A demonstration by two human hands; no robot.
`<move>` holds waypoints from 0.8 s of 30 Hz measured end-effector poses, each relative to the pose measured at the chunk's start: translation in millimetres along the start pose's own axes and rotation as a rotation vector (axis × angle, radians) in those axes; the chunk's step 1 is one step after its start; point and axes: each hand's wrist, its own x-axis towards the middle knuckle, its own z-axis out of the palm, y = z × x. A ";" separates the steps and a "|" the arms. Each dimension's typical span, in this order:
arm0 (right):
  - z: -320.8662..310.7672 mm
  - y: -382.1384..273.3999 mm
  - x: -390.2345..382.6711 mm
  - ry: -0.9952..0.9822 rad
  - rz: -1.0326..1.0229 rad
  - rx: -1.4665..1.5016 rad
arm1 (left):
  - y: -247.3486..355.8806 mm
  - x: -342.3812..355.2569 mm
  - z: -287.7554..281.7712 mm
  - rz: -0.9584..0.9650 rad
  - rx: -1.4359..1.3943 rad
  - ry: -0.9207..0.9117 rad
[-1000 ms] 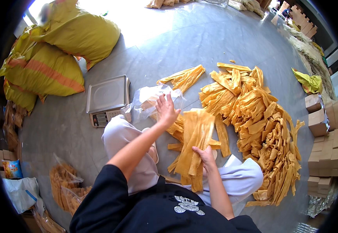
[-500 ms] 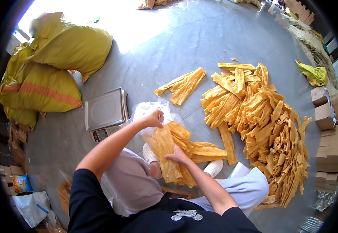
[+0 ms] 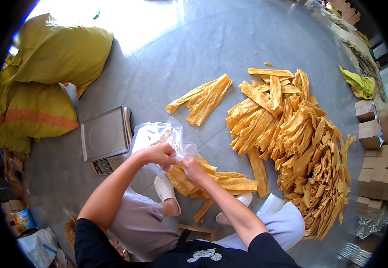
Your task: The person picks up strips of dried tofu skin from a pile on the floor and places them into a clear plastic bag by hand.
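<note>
My left hand (image 3: pixel 159 155) is closed on the edge of a clear plastic bag (image 3: pixel 151 134), its fingers pinched. Close beside it, my right hand (image 3: pixel 193 169) is also closed, pinching the bag's edge from the right. Under both hands lies a bunch of yellow, wrinkled dried strips (image 3: pixel 232 180) that look like dried tofu skin. Its left end is partly hidden by the bag and my hands, so I cannot tell whether it sits inside. Ahead, a separate small bundle of strips (image 3: pixel 205 98) rests on the floor.
A flat scale (image 3: pixel 105 136) stands left of the bag. The large strip pile (image 3: pixel 292 134) spreads across the right. Big yellow-green sacks (image 3: pixel 60 58) fill the far left. Cardboard boxes (image 3: pixel 377 172) line the right edge. Clear plastic bags (image 3: pixel 270 204) lie by my right knee.
My right hand has let go of the strips and moved up to the bag's edge beside my left hand. The bunch, held up before, now lies lower. The view has shifted slightly.
</note>
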 end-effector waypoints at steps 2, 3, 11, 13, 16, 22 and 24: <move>-10.2 17.8 -12.5 0.133 -0.045 0.039 | -7.6 4.6 -3.0 0.026 0.065 -0.066; -16.9 29.9 -18.8 0.204 -0.066 0.056 | -6.5 8.5 -5.6 0.035 0.080 -0.073; -49.5 141.4 -60.6 0.281 0.689 -0.237 | -20.9 107.1 -50.4 0.033 0.338 0.509; -51.2 149.6 -62.2 0.086 0.814 -0.307 | -48.5 149.3 -63.7 0.029 0.390 0.614; -44.3 152.5 -67.0 -0.187 0.835 -0.439 | -59.6 199.4 -80.1 -0.129 0.323 0.688; -31.3 167.0 -77.2 -0.307 0.761 -0.710 | -47.7 264.4 -86.7 -0.258 0.370 0.755; -32.0 165.8 -77.9 -0.300 0.753 -0.688 | -45.1 278.2 -91.0 -0.310 0.331 0.773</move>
